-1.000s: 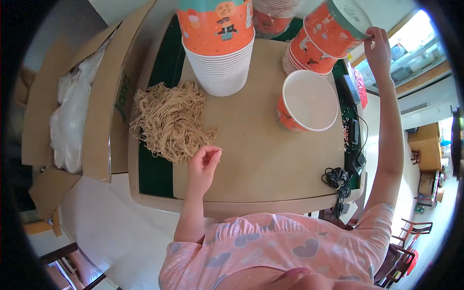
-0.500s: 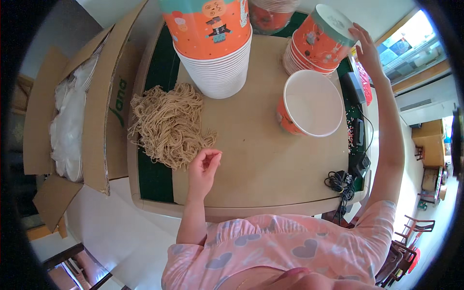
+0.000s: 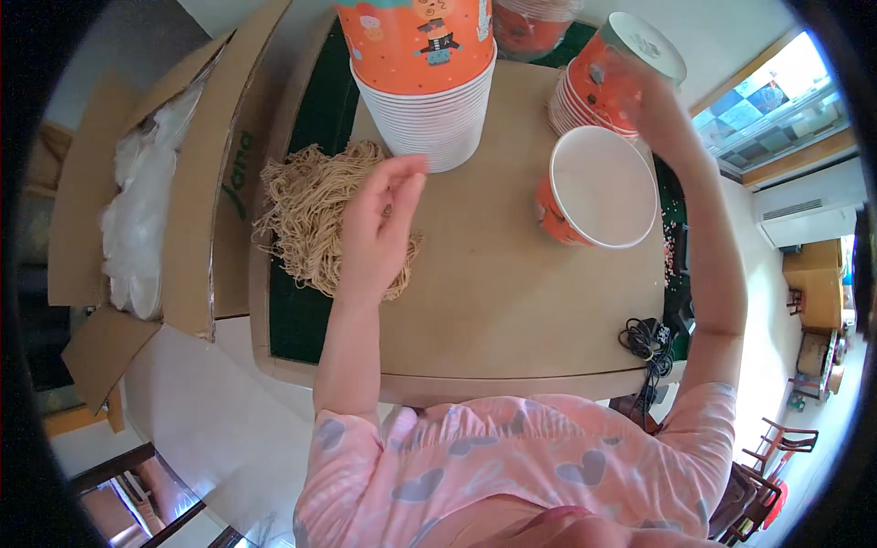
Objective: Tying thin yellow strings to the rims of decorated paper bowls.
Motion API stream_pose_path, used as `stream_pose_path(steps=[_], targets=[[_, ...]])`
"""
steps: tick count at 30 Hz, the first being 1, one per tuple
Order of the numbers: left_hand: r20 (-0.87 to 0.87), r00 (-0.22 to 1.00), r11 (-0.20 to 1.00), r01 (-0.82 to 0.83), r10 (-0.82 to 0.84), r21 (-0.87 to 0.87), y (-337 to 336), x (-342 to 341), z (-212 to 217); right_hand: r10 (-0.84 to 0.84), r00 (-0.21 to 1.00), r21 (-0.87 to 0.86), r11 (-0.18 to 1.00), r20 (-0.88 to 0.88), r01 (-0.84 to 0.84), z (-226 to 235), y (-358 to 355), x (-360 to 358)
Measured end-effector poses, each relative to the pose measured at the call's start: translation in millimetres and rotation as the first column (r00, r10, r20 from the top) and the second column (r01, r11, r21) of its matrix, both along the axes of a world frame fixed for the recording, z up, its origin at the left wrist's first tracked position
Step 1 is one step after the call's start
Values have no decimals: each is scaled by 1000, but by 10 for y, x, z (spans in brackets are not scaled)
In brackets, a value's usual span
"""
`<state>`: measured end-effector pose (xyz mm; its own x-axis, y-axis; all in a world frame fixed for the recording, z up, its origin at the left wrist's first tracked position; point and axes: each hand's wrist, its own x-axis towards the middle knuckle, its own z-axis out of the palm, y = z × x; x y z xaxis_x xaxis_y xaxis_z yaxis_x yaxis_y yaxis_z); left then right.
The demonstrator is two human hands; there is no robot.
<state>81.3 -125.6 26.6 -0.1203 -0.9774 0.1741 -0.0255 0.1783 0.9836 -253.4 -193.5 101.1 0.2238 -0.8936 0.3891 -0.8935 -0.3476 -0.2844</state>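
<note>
My left hand (image 3: 376, 224) is raised over a heap of beige string (image 3: 306, 215). Its fingers are loosely bent with a gap to the thumb, and nothing shows in them. Just beyond the fingertips rises a tall stack of orange paper buckets (image 3: 429, 114) with white rims. My right hand (image 3: 660, 114) is in front of a shorter stack of upside-down orange buckets (image 3: 607, 68) at the far right. Motion smears its fingers, so I cannot see whether they touch the stack. A single orange bucket, white inside (image 3: 603, 187), stands mouth up near the right hand.
At the left stands an open cardboard box (image 3: 187, 183) holding white things in clear plastic. Wrapped buckets (image 3: 534, 27) are at the table's far edge. A coiled black cable (image 3: 650, 342) and small pink and white beads (image 3: 670, 251) lie along the right side of the table (image 3: 493, 301).
My left hand has moved up and away from me, toward the tall stack, and its fingers have parted. My right hand has come inward and nearer from the top of the upside-down stack.
</note>
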Motion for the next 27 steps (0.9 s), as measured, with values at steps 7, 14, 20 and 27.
stream_pose_path(steps=[7, 14, 20, 27], targets=[[192, 949, 968, -245, 251, -53, 380, 460, -332, -98, 895, 216, 954, -436, 210, -641, 412, -580], [398, 832, 920, -380, 386, -97, 831, 836, -736, -96, 991, 438, 890, -96, 129, -526, 846, -11], [482, 781, 916, -366, 397, -163, 889, 875, -955, -148, 983, 476, 860, -108, 182, -520, 1248, 456], [558, 703, 889, -427, 441, -164, 738, 929, -1129, -292, 913, 296, 933, 284, 206, -461, 1775, 652]])
